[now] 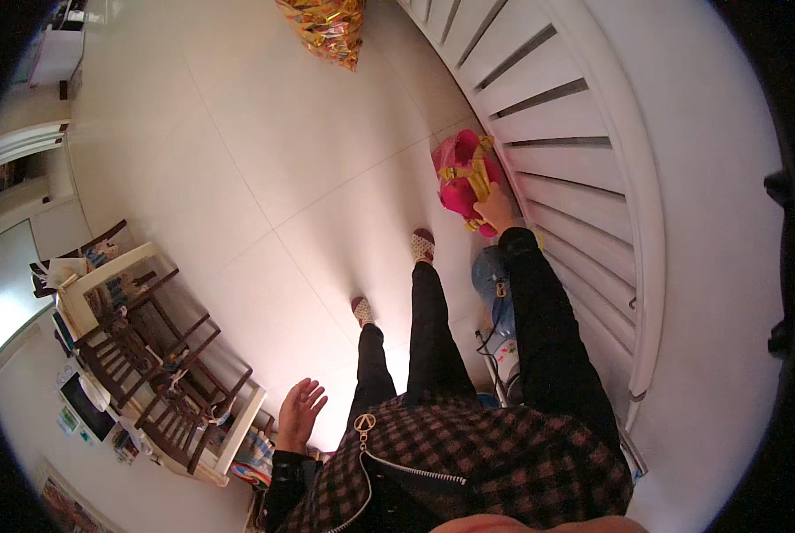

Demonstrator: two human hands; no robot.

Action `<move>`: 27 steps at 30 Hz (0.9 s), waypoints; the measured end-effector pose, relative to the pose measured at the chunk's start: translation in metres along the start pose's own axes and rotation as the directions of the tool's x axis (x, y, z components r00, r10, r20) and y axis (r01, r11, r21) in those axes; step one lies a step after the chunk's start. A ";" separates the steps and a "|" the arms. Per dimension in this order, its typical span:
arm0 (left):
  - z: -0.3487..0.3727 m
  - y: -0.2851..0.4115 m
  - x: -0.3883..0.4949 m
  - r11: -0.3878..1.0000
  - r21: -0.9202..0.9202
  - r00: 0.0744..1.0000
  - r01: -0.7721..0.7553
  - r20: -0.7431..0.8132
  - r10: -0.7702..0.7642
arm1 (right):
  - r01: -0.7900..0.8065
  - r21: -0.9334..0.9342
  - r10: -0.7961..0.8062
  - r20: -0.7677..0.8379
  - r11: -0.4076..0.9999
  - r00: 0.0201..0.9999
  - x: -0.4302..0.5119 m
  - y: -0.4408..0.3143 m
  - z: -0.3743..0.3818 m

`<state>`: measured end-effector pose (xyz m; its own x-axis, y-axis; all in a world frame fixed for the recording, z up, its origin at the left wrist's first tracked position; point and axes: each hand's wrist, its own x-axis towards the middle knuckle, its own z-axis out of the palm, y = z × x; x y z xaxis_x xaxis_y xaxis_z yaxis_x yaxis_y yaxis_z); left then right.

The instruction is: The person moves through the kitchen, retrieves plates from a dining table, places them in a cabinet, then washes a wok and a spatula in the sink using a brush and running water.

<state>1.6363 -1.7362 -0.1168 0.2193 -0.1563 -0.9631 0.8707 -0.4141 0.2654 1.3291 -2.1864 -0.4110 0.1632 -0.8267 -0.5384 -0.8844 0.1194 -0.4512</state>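
My right hand (494,208) is closed on the yellow strap of a pink bag (460,193), beside the white slatted panel at the right. Whether the bag rests on the floor or hangs just above it I cannot tell. Near my right forearm stands a blue translucent container (490,272), with a dark cord beside it. My left hand (298,413) is at the lower left, its fingers apart and nothing in it.
A shiny gold-and-red bag (330,30) lies at the top of the pale tiled floor (237,166). The white slatted panel (564,150) runs along the right. Dark wooden chairs (184,393) stand by a table at the left.
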 end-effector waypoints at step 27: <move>0.055 0.007 -0.022 0.981 -0.189 0.992 -0.053 0.104 0.073 | 0.187 -0.250 -0.193 0.000 0.950 0.981 0.043 0.133 -0.010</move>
<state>1.6136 -1.7847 -0.0909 0.2355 -0.2788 -0.9310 0.9254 -0.2282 0.3024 1.2137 -2.2117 -0.4871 0.3304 -0.8344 -0.4412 -0.9192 -0.1784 -0.3510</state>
